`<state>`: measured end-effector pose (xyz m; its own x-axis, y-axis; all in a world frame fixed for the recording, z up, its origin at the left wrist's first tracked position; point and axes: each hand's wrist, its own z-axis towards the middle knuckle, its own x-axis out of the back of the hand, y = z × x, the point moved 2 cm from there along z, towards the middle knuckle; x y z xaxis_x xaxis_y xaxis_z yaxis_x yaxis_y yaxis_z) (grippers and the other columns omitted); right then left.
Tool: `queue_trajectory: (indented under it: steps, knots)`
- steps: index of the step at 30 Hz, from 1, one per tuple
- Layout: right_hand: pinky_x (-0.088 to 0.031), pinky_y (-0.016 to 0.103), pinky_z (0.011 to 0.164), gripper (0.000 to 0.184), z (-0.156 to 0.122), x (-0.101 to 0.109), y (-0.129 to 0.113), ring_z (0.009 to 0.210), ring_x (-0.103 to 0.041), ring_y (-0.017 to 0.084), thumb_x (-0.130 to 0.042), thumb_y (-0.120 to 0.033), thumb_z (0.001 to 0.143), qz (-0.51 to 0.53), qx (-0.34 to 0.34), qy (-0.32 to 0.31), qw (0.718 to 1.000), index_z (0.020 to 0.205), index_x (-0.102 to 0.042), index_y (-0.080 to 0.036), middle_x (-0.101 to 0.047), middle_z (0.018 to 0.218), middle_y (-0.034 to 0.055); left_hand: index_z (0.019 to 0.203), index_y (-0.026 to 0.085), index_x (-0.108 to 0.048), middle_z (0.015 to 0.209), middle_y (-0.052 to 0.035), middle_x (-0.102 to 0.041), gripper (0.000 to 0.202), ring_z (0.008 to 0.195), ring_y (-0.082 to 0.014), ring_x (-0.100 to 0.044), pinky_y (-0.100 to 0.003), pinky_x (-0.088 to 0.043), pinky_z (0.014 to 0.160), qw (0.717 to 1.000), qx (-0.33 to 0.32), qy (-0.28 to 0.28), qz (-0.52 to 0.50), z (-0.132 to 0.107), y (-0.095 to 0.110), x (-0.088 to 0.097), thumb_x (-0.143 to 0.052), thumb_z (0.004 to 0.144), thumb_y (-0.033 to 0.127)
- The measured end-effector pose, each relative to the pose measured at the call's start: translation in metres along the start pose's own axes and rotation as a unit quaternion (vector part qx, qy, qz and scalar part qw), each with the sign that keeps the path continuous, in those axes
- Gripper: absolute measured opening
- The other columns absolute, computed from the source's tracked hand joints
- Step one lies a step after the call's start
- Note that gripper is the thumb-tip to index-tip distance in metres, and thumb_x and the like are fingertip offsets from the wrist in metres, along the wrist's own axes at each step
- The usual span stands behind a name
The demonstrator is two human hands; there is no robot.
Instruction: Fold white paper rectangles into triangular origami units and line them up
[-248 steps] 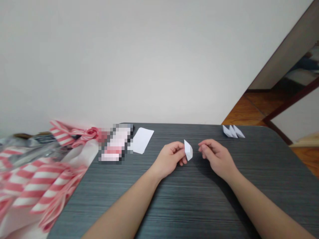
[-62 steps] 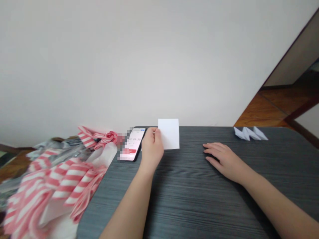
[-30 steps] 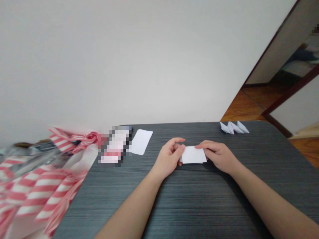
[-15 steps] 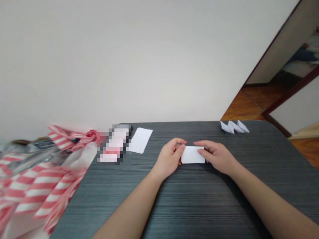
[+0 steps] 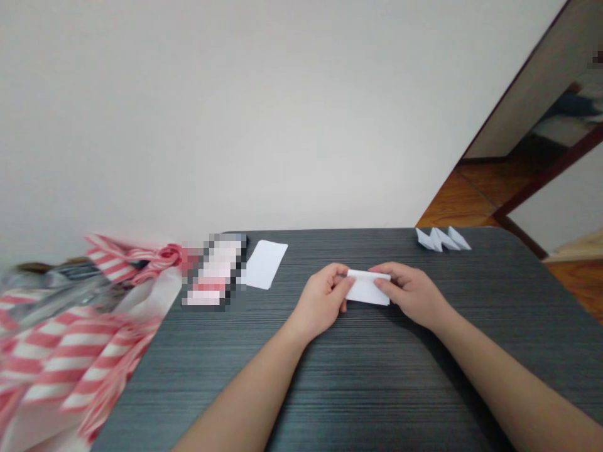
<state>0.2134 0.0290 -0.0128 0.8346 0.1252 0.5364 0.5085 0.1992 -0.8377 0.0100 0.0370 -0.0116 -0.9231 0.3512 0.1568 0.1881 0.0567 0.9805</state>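
Observation:
A small white sheet of paper (image 5: 367, 290) is held between my two hands over the middle of the dark table. My left hand (image 5: 325, 298) pinches its left end, thumb on the near face. At the other end, my right hand (image 5: 409, 290) grips it with thumb in front and fingers behind. Along the paper's top runs a narrow folded-looking strip. Fingertips behind the paper are partly hidden.
Flat white paper (image 5: 266, 263) lies at the table's back left, beside a phone-like device (image 5: 217, 270) blurred by pixels. Several folded white paper pieces (image 5: 443, 239) stand at the back right. Red-and-white striped cloth (image 5: 70, 351) is heaped left of the dark table (image 5: 330, 389).
The paper has tilted slightly, and a strip now shows along its top edge. My right fingers have closed in on its upper right corner.

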Motion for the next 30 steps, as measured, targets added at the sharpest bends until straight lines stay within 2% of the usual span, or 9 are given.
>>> queue_trajectory:
  steps: [8,15,23,30]
  knots:
    - [-0.047,0.026,0.059,0.022,0.000,0.000,-0.003,0.067,-0.063,0.017,-0.060,-0.032,0.089,0.005,-0.013,-0.003,1.000,0.104,-0.072,-0.021,-0.072,0.082,0.0022,0.077,0.020,-0.054,0.050,0.0059,-0.053,0.029,0.048,-0.0106,-0.048,-0.022,-0.037,0.053,0.998,-0.015,-0.003,0.067,-0.001,0.001,0.001,-0.048,0.095,0.041]
    - [-0.048,0.027,0.059,0.022,0.001,-0.001,-0.002,0.067,-0.064,0.018,-0.061,-0.033,0.087,-0.002,-0.011,-0.002,1.000,0.103,-0.072,-0.021,-0.073,0.084,0.0031,0.071,0.019,-0.055,0.050,0.0043,-0.054,0.036,0.051,-0.0115,-0.050,-0.023,-0.039,0.057,0.995,-0.030,-0.006,0.100,-0.002,0.002,0.003,-0.045,0.096,0.043]
    - [-0.048,0.028,0.061,0.022,0.001,-0.002,-0.001,0.069,-0.064,0.019,-0.061,-0.033,0.088,0.030,-0.021,-0.001,0.999,0.104,-0.071,-0.021,-0.072,0.083,0.0031,0.075,0.017,-0.066,0.050,0.0035,-0.052,0.041,0.049,-0.0114,-0.050,-0.023,-0.038,0.054,0.993,-0.028,-0.017,0.110,-0.004,0.011,0.003,-0.043,0.097,0.042]
    - [-0.048,0.029,0.062,0.021,0.001,-0.001,0.002,0.070,-0.064,0.019,-0.061,-0.033,0.088,0.028,-0.020,0.004,0.999,0.104,-0.070,-0.022,-0.072,0.085,0.0034,0.082,0.017,-0.066,0.064,0.0021,-0.066,0.024,0.047,-0.0094,-0.046,-0.021,-0.034,0.048,0.998,0.003,-0.035,0.060,-0.003,0.013,0.000,-0.053,0.092,0.034]
